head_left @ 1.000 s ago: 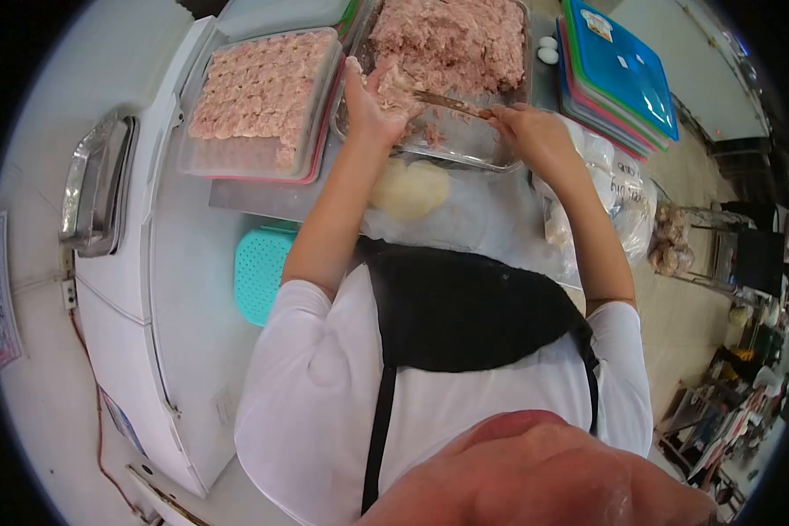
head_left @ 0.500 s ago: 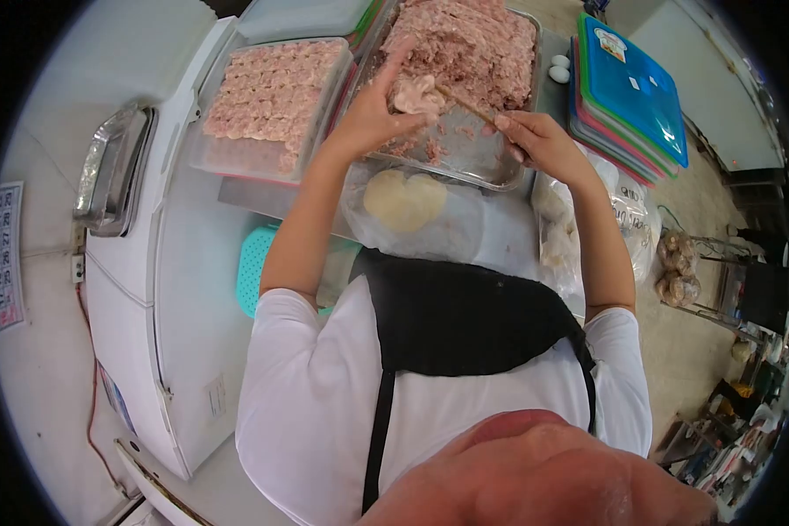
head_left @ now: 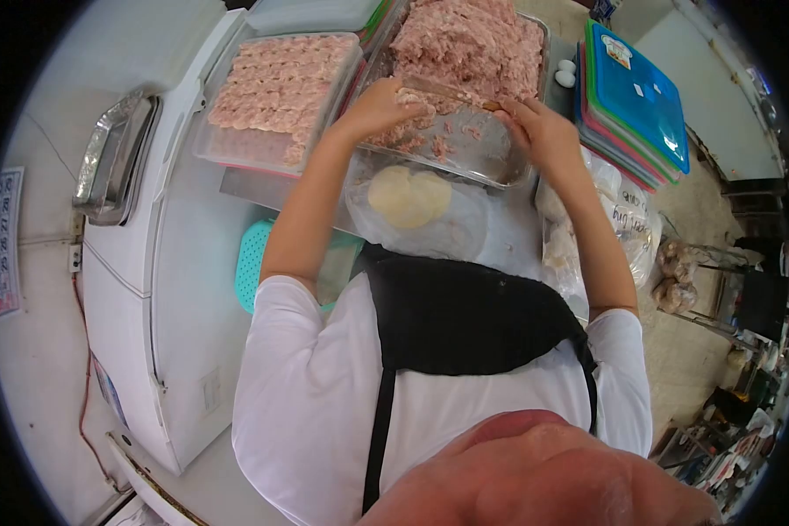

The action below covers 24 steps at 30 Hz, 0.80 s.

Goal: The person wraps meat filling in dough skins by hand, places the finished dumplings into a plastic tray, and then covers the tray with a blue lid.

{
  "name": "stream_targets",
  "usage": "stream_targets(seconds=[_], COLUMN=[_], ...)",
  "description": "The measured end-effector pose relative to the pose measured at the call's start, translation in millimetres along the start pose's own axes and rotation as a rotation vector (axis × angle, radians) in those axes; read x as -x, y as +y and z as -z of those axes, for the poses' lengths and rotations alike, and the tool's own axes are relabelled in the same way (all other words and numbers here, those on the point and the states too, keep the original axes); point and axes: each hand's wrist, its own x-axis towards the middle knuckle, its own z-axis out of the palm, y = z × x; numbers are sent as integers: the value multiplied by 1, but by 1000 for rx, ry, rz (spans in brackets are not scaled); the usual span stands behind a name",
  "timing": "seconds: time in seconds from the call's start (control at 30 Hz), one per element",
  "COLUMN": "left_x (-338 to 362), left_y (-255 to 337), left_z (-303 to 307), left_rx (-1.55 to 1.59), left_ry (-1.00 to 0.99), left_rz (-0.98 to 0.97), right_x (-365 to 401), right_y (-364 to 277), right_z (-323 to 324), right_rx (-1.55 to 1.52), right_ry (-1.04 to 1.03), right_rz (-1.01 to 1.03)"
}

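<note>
My right hand [head_left: 539, 130] pinches a thin wooden stick [head_left: 451, 90]; left hand [head_left: 379, 107] curls, grip unclear. I'd scoop pink mince [head_left: 473, 44] sparingly.

Nothing reads clearly. Handwriting on the plastic bag [head_left: 627, 210], small figures on the wall sheet [head_left: 2, 245] and the sticker [head_left: 619, 53] on the blue lid [head_left: 653, 101] are illegible.

Two hands at a tray of minced meat

The left hand [head_left: 379, 107] curls over the near edge of the minced meat [head_left: 478, 44] in the metal tray [head_left: 486, 171]. The right hand [head_left: 542, 130] grips a flat stick [head_left: 451, 90] lying across it. Round dough wrappers [head_left: 408, 195] sit just beside the tray.
</note>
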Motion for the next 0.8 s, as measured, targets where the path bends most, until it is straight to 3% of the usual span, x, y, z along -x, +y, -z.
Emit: stream_targets(seconds=[0.03, 0.13, 0.2, 0.23, 0.33, 0.43, 0.47, 0.6, 0.7, 0.73, 0.8], left_x=[3, 15, 16, 19, 38, 57, 59, 62, 70, 75, 91], left_y=[5, 12, 4, 1, 8, 34, 37, 8, -27, -32, -37], left_z=[2, 4, 12, 16, 25, 53, 60, 78, 84, 93, 111], left_rx=[15, 46, 38, 42, 90, 89, 60, -17, 121, 100, 61], left_ry=[30, 44, 1, 21, 86, 75, 23, -35, 88, 68, 19], left_rz=[-16, -20, 31, -31, -209, -340, -364, -564, -280, -294, -321], right_x=[3, 5, 14, 20, 26, 21, 17, 0, -16, -18, -22], right_y=[-15, 19, 57, 59, 37, -28, -43, -75, -119, -139, -154], right_z=[1, -30, -25, -21, 7, 24, 19, -19, -4, -11, -31], right_rx=[24, 24, 244, 344, -18, -486, -479, -259, 266, 156, 225], right_ry=[64, -34, -143, -191, -141, -124, -116, -126, 37, 146, 90], right_rz=[-31, -49, -178, -263, -466, -315, -187, 32, -33, 52, 79])
